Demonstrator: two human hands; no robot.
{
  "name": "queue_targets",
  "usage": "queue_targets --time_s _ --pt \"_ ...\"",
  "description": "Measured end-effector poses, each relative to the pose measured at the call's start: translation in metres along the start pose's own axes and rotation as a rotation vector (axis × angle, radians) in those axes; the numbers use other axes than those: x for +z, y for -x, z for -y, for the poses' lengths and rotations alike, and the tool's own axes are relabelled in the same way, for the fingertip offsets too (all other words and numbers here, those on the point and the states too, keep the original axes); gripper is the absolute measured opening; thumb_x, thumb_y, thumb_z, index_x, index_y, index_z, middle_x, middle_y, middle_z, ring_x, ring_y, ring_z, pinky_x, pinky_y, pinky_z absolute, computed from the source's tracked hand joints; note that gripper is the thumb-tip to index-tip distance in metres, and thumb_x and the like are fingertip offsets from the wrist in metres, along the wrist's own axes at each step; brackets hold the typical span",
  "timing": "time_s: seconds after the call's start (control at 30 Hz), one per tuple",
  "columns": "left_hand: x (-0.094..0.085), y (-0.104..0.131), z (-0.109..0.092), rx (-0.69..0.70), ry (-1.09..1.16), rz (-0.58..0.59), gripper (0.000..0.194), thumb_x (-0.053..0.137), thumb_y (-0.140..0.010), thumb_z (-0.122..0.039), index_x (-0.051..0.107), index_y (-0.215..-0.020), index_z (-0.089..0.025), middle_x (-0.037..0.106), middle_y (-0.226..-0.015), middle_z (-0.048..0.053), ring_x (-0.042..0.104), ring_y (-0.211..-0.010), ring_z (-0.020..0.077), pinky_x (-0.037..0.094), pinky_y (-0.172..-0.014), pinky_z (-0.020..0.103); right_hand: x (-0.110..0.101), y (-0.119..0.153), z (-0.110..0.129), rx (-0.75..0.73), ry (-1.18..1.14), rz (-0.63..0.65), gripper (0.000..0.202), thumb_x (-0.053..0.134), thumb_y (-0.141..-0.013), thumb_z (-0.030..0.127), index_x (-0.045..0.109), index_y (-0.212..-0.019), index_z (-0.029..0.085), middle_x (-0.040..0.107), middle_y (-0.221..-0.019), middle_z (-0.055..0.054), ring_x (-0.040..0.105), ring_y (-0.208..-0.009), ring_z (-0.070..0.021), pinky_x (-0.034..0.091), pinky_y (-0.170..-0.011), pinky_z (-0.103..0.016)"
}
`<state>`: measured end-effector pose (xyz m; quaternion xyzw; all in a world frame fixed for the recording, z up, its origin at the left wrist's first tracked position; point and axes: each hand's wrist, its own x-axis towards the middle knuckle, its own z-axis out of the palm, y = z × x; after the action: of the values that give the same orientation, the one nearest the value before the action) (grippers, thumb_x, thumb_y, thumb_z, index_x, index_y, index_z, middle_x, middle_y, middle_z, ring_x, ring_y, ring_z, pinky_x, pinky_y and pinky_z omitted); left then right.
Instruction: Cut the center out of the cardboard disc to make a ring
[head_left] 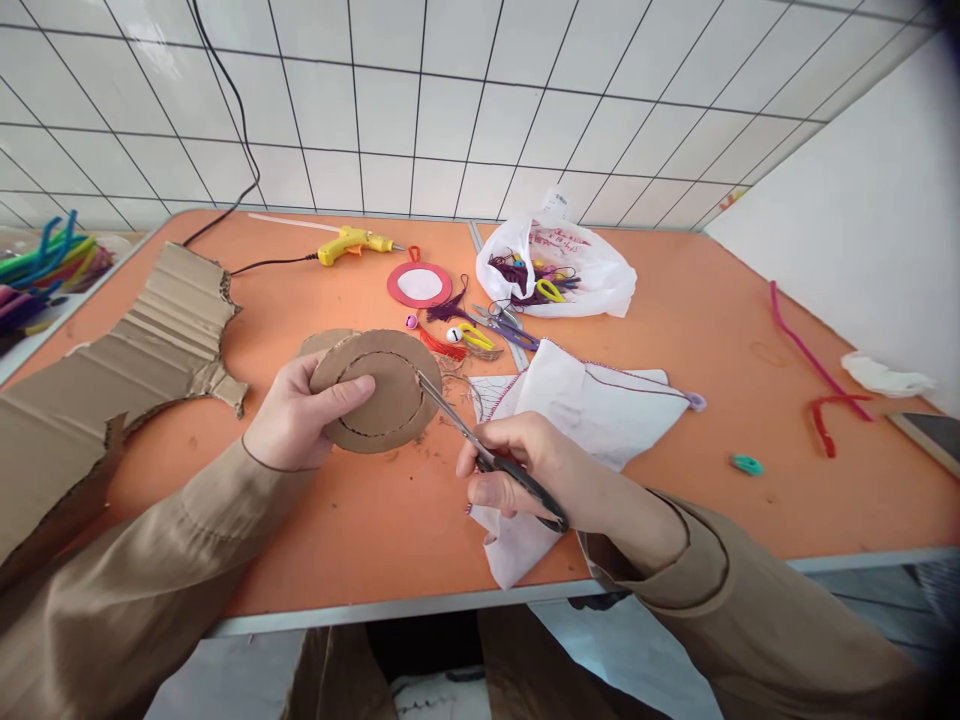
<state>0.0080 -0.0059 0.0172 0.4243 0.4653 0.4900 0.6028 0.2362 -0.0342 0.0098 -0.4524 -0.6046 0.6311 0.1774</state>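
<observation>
My left hand (300, 408) grips a round cardboard disc (386, 425) by its left side, thumb on top. An inner circle is marked or cut into the disc. Behind it, part of another cardboard piece (324, 341) shows. My right hand (521, 465) holds black-handled scissors (459, 422), fingers closed around the handles. The scissor tips touch the disc at the right side of the inner circle. Beneath my right hand lies a white cloth (592, 400) with dark red stitching.
Large torn cardboard (150, 340) covers the left. Behind are a yellow glue gun (352, 246) with a cord, a red-rimmed disc (419, 286), tassels, purple-handled scissors (510, 328) and a white bag (600, 275). Pipe cleaners (810, 345) and a teal piece (748, 464) lie right.
</observation>
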Motion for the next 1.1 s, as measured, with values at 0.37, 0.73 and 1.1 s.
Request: queue_targets --time_s 0.37,0.73,1.1 --pt "0.005 0.001 0.003 -0.039 0.102 -0.067 0.024 0.082 -0.061 -0.027 0.073 -0.079 -0.017 0.077 -0.083 0.008 0.072 -0.083 0.0282 0.057 -0.067 0.034 -0.002 0.0 0.001 -0.003 -0.026 0.017 0.034 0.079 -0.069 0.044 0.06 -0.072 0.015 0.05 -0.053 0.005 0.045 -0.046 -0.0076 0.036 -0.044 -0.019" --pt "0.001 0.0 0.007 -0.108 0.143 -0.019 0.024 0.081 -0.064 -0.026 0.074 -0.085 -0.016 0.077 -0.086 0.007 0.072 -0.089 0.0291 0.059 -0.078 0.037 -0.003 0.001 0.004 -0.009 -0.01 0.018 0.034 0.077 -0.071 0.044 0.06 -0.073 0.014 0.051 -0.052 0.005 0.046 -0.045 -0.0082 0.036 -0.044 -0.02" --pt "-0.002 -0.002 0.011 0.055 0.029 0.077 0.023 0.079 -0.067 -0.026 0.074 -0.087 -0.015 0.075 -0.08 0.006 0.068 -0.075 0.0227 0.053 -0.066 0.031 -0.004 0.002 -0.002 0.001 0.076 0.0 0.031 0.076 -0.073 0.041 0.06 -0.074 0.015 0.052 -0.057 0.004 0.046 -0.047 -0.0082 0.038 -0.044 -0.02"
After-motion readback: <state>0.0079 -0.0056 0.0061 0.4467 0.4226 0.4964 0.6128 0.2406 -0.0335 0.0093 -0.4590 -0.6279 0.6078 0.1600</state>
